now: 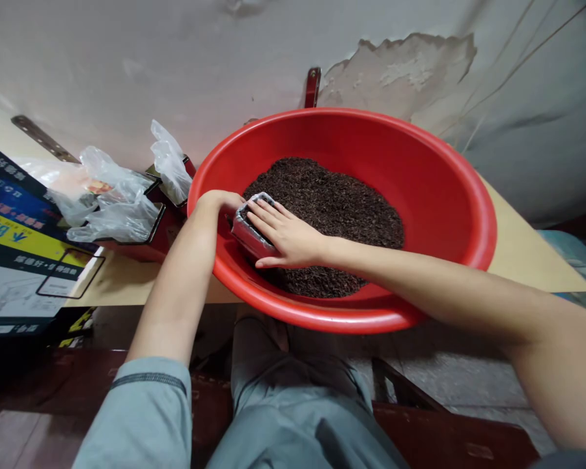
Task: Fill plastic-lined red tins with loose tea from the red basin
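A wide red plastic basin (449, 195) holds a heap of dark, dry loose tea leaves (322, 195). Inside its left part, a small red tin (251, 240) lined with clear plastic tilts over the heap, with dark leaves at its mouth. My left hand (226, 203) grips the tin from its far left side; most of those fingers are hidden behind it. Across the mouth of the tin lies my right hand (289, 236), palm down, fingers stretched out flat and touching the leaves and rim.
Left of the basin stand several dark red tins (144, 244) with clear plastic bags (120, 212) sticking out. A printed cardboard box (19, 260) is at the far left. The basin rests on a yellowish tabletop (522, 241) against a peeling wall (400, 68). Below is a dark red bench (449, 430).
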The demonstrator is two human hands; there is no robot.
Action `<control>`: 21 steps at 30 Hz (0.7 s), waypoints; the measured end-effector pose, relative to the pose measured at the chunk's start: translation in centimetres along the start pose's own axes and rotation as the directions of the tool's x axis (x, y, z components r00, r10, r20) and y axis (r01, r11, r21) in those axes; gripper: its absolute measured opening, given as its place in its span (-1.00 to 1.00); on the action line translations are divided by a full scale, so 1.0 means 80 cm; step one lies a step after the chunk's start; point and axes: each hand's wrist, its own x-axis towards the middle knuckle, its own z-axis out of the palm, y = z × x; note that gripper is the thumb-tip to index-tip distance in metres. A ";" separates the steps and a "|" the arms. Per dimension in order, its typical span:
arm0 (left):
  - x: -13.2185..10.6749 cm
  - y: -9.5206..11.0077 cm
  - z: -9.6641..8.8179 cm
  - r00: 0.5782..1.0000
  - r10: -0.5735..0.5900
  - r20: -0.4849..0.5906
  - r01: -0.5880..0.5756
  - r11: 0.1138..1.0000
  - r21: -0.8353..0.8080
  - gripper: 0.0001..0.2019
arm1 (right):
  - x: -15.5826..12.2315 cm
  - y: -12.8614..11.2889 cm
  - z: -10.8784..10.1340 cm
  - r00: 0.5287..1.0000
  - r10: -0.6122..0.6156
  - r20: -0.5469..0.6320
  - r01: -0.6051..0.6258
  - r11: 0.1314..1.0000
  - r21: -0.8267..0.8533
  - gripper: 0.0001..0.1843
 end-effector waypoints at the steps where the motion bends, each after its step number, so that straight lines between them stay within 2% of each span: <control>1: 0.003 -0.001 -0.001 1.000 -0.021 0.020 0.021 1.000 -0.021 -0.65 | 0.001 0.003 0.001 1.000 -0.006 0.002 0.006 1.000 0.004 0.18; 3: 0.008 -0.004 -0.005 0.998 -0.041 0.046 0.043 0.998 -0.048 -0.59 | 0.001 0.008 0.004 1.000 -0.002 -0.017 0.002 1.000 0.000 0.17; 6: 0.014 -0.006 -0.011 1.000 -0.013 0.025 0.013 1.000 -0.001 -0.53 | -0.001 0.010 0.010 1.000 -0.009 -0.017 0.009 1.000 -0.003 0.20; 11: 0.016 -0.007 -0.015 1.000 -0.006 -0.019 0.008 0.995 0.098 -0.59 | 0.000 0.008 0.001 0.999 0.053 0.011 -0.053 0.999 0.010 0.13; 13: 0.014 -0.007 -0.015 1.000 -0.001 -0.016 0.002 0.995 0.096 -0.64 | 0.000 0.021 -0.014 0.990 0.133 0.037 -0.135 0.990 0.048 0.04; 14: 0.012 -0.007 -0.015 1.000 0.002 -0.010 -0.001 0.996 0.090 -0.66 | -0.001 0.032 -0.023 0.976 0.215 0.041 -0.217 0.974 0.063 -0.01; 15: 0.011 -0.006 -0.015 1.000 0.004 -0.003 -0.003 0.996 0.084 -0.67 | -0.004 0.046 -0.031 0.946 0.319 0.055 -0.322 0.944 0.072 -0.04; 16: 0.009 -0.005 -0.015 1.000 0.005 0.004 -0.006 0.997 0.079 -0.68 | -0.011 0.062 -0.038 0.896 0.436 0.090 -0.442 0.894 0.069 -0.05; 17: 0.007 -0.005 -0.014 1.000 0.007 0.011 -0.007 0.997 0.078 -0.69 | -0.019 0.077 -0.041 0.823 0.546 0.158 -0.558 0.828 0.047 -0.04; 19: 0.004 -0.003 -0.014 1.000 0.005 0.024 -0.007 0.997 0.073 -0.70 | -0.043 0.102 -0.036 0.617 0.694 0.372 -0.733 0.679 -0.050 -0.01; 20: 0.003 -0.002 -0.014 1.000 0.003 0.030 -0.005 0.998 0.064 -0.69 | -0.057 0.108 -0.027 0.538 0.716 0.444 -0.765 0.636 -0.097 0.00; 21: 0.001 -0.001 -0.013 0.999 -0.002 0.038 0.000 0.999 0.045 -0.68 | -0.070 0.110 -0.015 0.500 0.716 0.487 -0.770 0.625 -0.129 0.01</control>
